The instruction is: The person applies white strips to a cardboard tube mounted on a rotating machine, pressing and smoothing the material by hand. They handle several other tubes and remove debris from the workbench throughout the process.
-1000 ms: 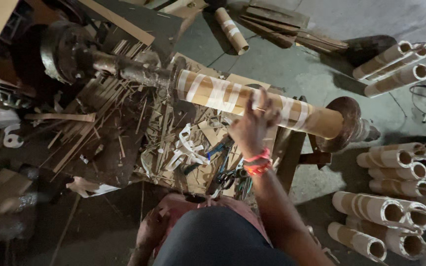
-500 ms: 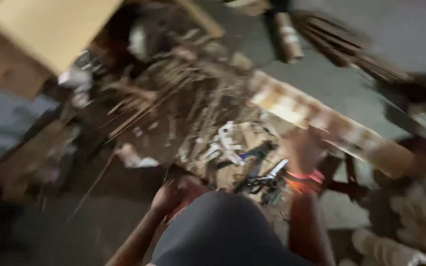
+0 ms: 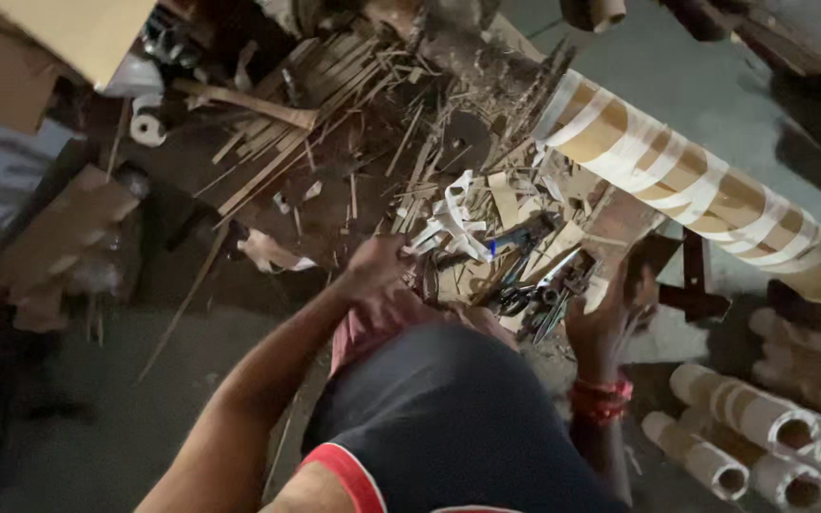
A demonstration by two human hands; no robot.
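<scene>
Seen from above, a cluttered workbench [image 3: 239, 180] holds wood strips [image 3: 277, 161], white scraps [image 3: 453, 223] and pliers [image 3: 534, 285]. A large striped cardboard tube [image 3: 705, 190] lies far right. The left hand [image 3: 382, 271] rests curled near the scraps, grip unclear. The right hand [image 3: 605, 313], fingers loosely spread and holding nothing, touches the bench edge below the tube.

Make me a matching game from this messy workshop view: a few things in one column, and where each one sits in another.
Things:
1. big tube
2. left hand
3. right hand
4. small tubes

Places:
A. on the floor, lower right
B. lying crosswise above the bench, upper right
C. among the wood strips at the bench's near edge
D. by the hand tools, red band on its wrist

Pairs: 1-B, 2-C, 3-D, 4-A
</scene>
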